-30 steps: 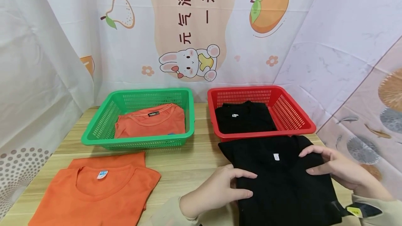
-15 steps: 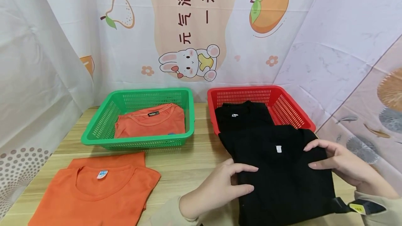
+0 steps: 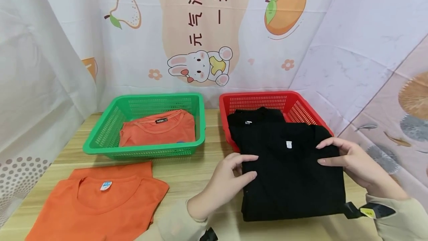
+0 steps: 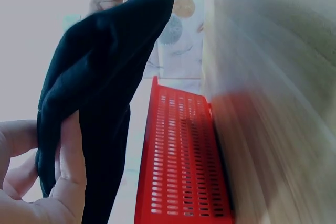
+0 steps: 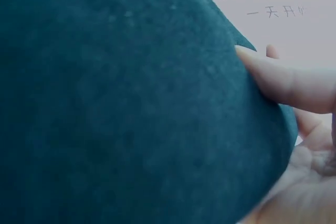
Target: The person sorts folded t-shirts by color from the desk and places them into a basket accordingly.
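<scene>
A folded black T-shirt [image 3: 292, 181] with a small white neck label is held up between both hands, its far edge overlapping the front rim of the red basket [image 3: 230, 138] in the head view. My left hand [image 3: 224, 179] pinches its left side, thumb on top and fingers wrapped beneath, as the left wrist view shows. On the opposite side my right hand [image 3: 356, 163] grips the shirt's right edge between thumb and fingers. Inside the red basket lies another folded black T-shirt [image 3: 257, 114], partly hidden behind the held one.
A green basket [image 3: 143, 150] at the back left holds a folded coral T-shirt [image 3: 160, 129]. In front of it an orange T-shirt [image 3: 103, 207] lies folded on the wooden table [image 3: 190, 170]. A printed white curtain [image 3: 133, 58] hangs behind the baskets.
Both hands have lifted the black T-shirt off the table and moved it forward, so that it now covers the red basket's front rim. The orange shirts stay put.
</scene>
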Available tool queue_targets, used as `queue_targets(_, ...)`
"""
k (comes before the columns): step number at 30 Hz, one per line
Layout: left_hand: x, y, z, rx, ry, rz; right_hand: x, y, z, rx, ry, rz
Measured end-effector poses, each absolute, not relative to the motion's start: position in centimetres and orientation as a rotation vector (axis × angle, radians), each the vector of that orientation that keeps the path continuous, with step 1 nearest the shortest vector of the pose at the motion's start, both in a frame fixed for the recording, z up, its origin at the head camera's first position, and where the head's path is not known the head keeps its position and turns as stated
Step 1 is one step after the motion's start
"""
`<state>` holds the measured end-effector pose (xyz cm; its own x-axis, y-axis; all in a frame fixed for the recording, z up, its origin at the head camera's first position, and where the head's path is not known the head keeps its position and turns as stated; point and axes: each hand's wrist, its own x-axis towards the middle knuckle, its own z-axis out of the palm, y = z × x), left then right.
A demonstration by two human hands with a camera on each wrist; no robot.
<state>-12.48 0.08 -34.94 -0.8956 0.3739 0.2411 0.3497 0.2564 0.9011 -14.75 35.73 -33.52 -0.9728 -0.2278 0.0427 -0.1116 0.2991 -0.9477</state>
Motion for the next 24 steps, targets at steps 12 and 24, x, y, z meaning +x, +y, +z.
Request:
queue_targets(12, -13.6, -0.6, -34.2, 0.565, 2.434, 1.898, -15.6, 33.6, -32.2, -0.273, 2.133, -2.217)
queue_targets(24, -15.4, -1.3, -32.6, 0.559, 2.338, 1.938, -17.5, 34.1, -31.6, -0.369, 1.907, -2.224)
